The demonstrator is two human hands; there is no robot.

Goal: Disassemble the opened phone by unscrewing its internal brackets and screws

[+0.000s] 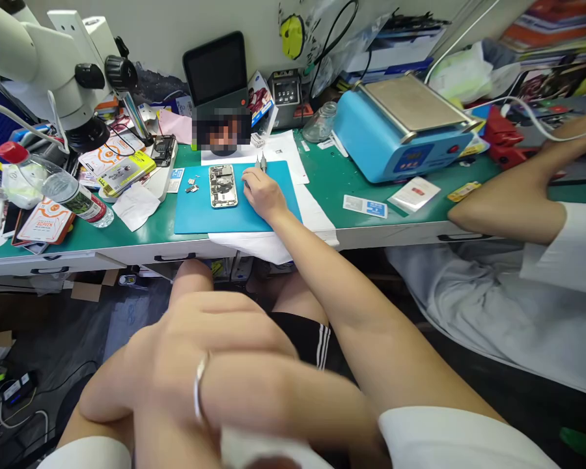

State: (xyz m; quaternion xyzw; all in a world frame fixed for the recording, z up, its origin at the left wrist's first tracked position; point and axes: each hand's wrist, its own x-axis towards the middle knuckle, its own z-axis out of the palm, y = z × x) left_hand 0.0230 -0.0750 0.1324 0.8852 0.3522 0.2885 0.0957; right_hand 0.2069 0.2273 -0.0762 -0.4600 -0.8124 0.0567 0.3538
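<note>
My left hand [215,365], large and blurred, is raised close to the camera, with a ring on one finger. Its fingers are bent, but the fingertips are hidden. My right hand [266,194] lies on the blue mat [190,218] with its fingers curled in; what they hold, if anything, is hidden. Just beyond its knuckles, slim pointed tools [261,164], possibly tweezers, stick out. Left of that hand is an opened phone [223,186] with its inner parts showing. Several small metal parts [192,186] lie on the mat to the phone's left.
At the left stand a microscope [73,71] and a plastic bottle [78,200] with a red cap. To the right are a blue heating-plate machine [395,137] and another person's arm [508,195]. A dark-screened device [215,68] stands behind the mat. A glass jar [321,122] is nearby.
</note>
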